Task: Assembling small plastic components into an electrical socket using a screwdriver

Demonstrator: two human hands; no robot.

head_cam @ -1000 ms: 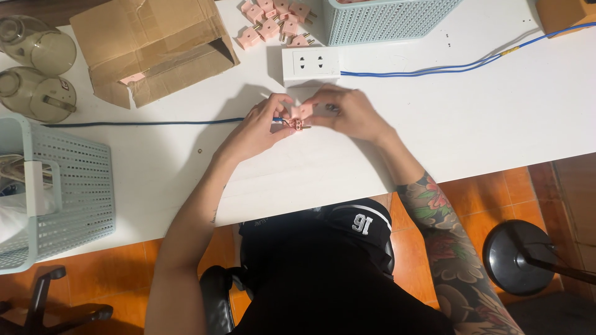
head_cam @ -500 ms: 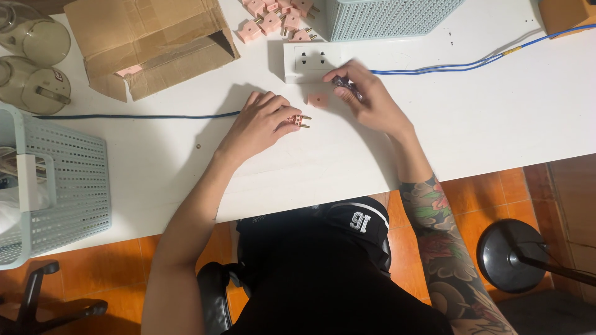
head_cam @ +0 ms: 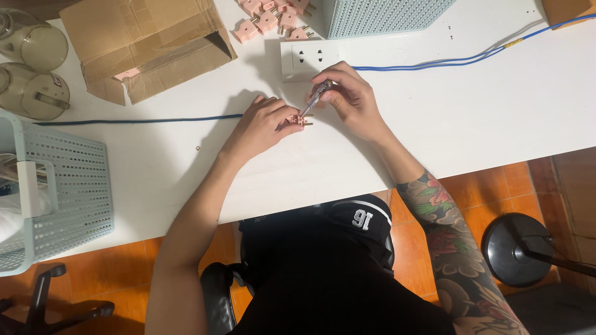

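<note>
Left hand (head_cam: 264,124) pinches small pink plastic plug (head_cam: 300,119) with brass pins against white surface (head_cam: 372,155). Right hand (head_cam: 351,99) grips slim clear-handled screwdriver (head_cam: 315,98), tip on plug. Plug looks light, rigid, smooth, prone to slip: hold by body, not pins. Beyond: white socket strip (head_cam: 304,59), blue cable (head_cam: 447,61), cardboard box (head_cam: 146,43).

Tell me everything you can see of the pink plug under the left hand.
The pink plug is small, plastic-looking, with two brass-coloured pins pointing right. It lies on the white table, just in front of the white socket strip. The left hand pins it down with its fingertips; the right hand sets a screwdriver tip against its top. Finer details are too small to tell.
</note>
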